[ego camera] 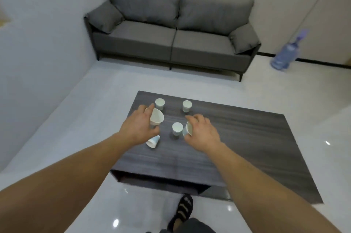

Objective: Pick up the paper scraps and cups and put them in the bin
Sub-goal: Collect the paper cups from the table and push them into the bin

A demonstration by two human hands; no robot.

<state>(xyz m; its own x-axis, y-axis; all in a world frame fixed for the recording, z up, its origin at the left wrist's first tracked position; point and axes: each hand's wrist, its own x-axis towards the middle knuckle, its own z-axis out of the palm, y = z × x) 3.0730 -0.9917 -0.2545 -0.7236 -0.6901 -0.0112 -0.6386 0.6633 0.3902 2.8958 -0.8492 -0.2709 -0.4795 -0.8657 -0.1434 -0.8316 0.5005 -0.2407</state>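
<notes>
Several white paper cups stand or lie on a dark wood-grain coffee table [237, 137]. My left hand [139, 125] grips one tilted cup [156, 117] above the table's left part. A cup on its side [152, 142] lies just under that hand. My right hand [202, 131] holds another tilted cup [188, 129]. An upright cup [177, 128] stands between my hands. Two more upright cups [160, 103] [187, 105] stand at the far side. No bin and no paper scraps are in view.
A grey two-seat sofa [171, 29] stands against the far wall. A large blue water bottle [285, 55] sits on the floor at the right. My sandalled foot [183, 211] is on the glossy white floor by the table's near edge.
</notes>
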